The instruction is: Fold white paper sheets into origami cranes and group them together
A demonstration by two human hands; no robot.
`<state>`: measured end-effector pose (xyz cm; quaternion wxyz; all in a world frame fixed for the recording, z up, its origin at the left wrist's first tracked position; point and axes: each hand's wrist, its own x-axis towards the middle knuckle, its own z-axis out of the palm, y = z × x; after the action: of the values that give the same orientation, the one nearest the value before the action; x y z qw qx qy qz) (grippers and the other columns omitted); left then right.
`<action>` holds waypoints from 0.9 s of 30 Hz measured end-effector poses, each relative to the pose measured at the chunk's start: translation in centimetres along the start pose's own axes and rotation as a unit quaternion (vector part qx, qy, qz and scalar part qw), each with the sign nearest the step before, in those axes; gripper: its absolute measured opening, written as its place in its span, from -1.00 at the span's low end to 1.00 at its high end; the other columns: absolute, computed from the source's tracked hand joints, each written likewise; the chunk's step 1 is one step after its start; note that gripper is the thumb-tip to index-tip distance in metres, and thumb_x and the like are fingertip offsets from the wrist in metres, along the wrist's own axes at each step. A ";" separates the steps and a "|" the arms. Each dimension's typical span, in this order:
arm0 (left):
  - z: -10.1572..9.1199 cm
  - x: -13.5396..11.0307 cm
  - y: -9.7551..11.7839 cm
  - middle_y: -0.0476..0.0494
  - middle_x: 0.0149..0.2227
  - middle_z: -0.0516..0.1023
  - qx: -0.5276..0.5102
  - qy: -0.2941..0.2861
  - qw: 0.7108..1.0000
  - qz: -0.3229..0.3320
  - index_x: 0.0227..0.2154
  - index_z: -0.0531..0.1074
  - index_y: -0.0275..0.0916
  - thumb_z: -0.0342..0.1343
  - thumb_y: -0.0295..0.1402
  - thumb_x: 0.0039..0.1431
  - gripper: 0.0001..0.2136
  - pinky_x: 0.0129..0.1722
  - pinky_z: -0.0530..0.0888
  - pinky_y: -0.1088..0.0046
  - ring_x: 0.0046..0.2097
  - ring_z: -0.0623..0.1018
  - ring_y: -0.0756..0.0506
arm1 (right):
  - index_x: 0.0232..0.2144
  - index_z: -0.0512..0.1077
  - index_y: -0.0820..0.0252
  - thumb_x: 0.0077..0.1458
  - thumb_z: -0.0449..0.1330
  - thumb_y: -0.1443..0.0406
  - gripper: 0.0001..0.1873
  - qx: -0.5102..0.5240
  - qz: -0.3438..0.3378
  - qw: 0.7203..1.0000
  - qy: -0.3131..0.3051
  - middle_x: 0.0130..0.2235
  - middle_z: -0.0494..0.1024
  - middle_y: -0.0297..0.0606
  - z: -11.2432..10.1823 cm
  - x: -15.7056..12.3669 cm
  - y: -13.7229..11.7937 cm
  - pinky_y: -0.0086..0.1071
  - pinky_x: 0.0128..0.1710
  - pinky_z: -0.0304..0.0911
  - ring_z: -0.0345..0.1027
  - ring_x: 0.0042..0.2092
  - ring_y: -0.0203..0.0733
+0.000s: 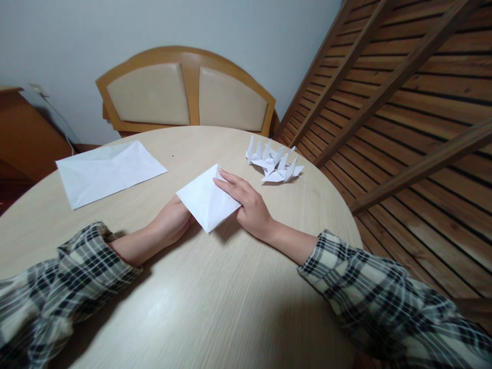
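A folded white sheet of paper [203, 197], shaped like a diamond with a crease down its middle, is held just over the table between both hands. My left hand [175, 220] supports it from the left and beneath; the paper covers most of those fingers. My right hand [249, 205] grips the right corner, its fingers lying across the upper face and its thumb out of sight. At the far right of the table stand several folded white paper cranes [274, 161], close together and apart from my hands.
A larger creased white sheet [111, 174] lies flat on the left of the round wooden table [200, 307]. Behind the table stands a padded wooden headboard [192, 87] against the wall. A slatted wooden partition [403, 102] slants along the right side.
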<state>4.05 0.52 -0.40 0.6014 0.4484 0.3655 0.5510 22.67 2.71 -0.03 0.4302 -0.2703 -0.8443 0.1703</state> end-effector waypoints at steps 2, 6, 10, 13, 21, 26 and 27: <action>-0.2 0.2 0.3 -0.18 -0.02 0.67 -0.011 -0.005 1.000 -0.010 -0.10 0.60 -0.21 0.29 -0.33 0.11 -0.73 0.06 0.53 0.26 0.01 0.61 -0.24 | 0.19 0.42 -0.06 0.04 -0.04 0.62 -0.23 -0.008 -0.006 1.000 -0.008 0.36 0.31 -0.32 -0.1 0.0 0.4 0.01 0.37 0.14 0.18 0.36 -0.14; -1.7 0.7 0.8 -0.20 -0.14 0.69 -0.011 -0.008 0.998 -0.059 -0.17 0.61 -0.24 0.27 -0.36 0.12 -0.79 -0.19 0.60 0.40 -0.14 0.64 -0.18 | 0.16 0.45 -0.11 -0.04 -0.02 0.64 -0.18 -0.026 0.006 0.999 -0.027 0.34 0.33 -0.38 -0.6 0.0 1.5 0.10 0.35 0.15 0.20 0.35 -0.10; -3.0 0.9 1.4 -0.15 -0.25 0.65 0.017 0.018 0.998 -0.064 -0.23 0.56 -0.28 0.31 -0.44 0.09 -0.83 -0.30 0.58 0.49 -0.30 0.61 -0.05 | 0.14 0.48 -0.06 -0.05 -0.01 0.63 -0.21 -0.030 0.006 0.999 -0.036 0.31 0.38 -0.33 -1.0 0.0 2.7 0.11 0.33 0.18 0.25 0.32 -0.08; -3.5 0.8 1.8 -0.12 -0.30 0.62 0.115 0.026 0.993 -0.018 -0.14 0.52 -0.27 0.31 -0.45 0.10 -0.75 -0.36 0.54 0.45 -0.36 0.58 -0.04 | 0.15 0.48 -0.02 -0.03 0.00 0.62 -0.24 -0.029 0.006 0.997 -0.066 0.30 0.40 -0.28 -0.9 -0.1 3.5 0.09 0.34 0.17 0.26 0.32 -0.09; -4.9 1.0 2.3 -0.25 0.04 0.54 0.464 0.006 0.869 0.174 -0.11 0.56 -0.19 0.11 -0.56 0.03 -0.65 0.17 0.37 0.10 0.09 0.50 -0.26 | 0.14 0.49 0.30 0.05 0.09 0.53 -0.42 -0.075 0.022 0.983 -0.165 0.30 0.37 0.10 -0.3 -0.5 3.6 0.06 0.32 0.20 0.27 0.32 0.04; -4.8 0.5 2.2 -0.25 0.14 0.50 0.518 -0.084 0.821 0.224 -0.10 0.55 -0.17 0.01 -0.51 0.14 -0.68 0.29 0.26 0.00 0.21 0.42 -0.27 | 0.15 0.48 0.23 0.10 0.11 0.50 -0.45 -0.101 0.022 0.977 -0.188 0.29 0.39 0.03 -0.2 -0.6 3.4 0.02 0.31 0.20 0.28 0.32 0.02; -4.8 0.5 1.9 -0.25 0.15 0.51 0.520 -0.111 0.818 0.217 -0.05 0.53 -0.17 0.01 -0.47 0.19 -0.68 0.28 0.28 0.00 0.21 0.43 -0.27 | 0.15 0.48 0.23 0.10 0.11 0.50 -0.45 -0.101 0.019 0.976 -0.191 0.29 0.39 0.03 -0.3 -0.6 3.4 0.02 0.31 0.20 0.29 0.31 0.02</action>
<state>-0.97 1.61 -0.15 0.1800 0.8205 0.4216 0.3415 24.23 5.11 -2.05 0.2280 -0.2909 -0.9184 0.1409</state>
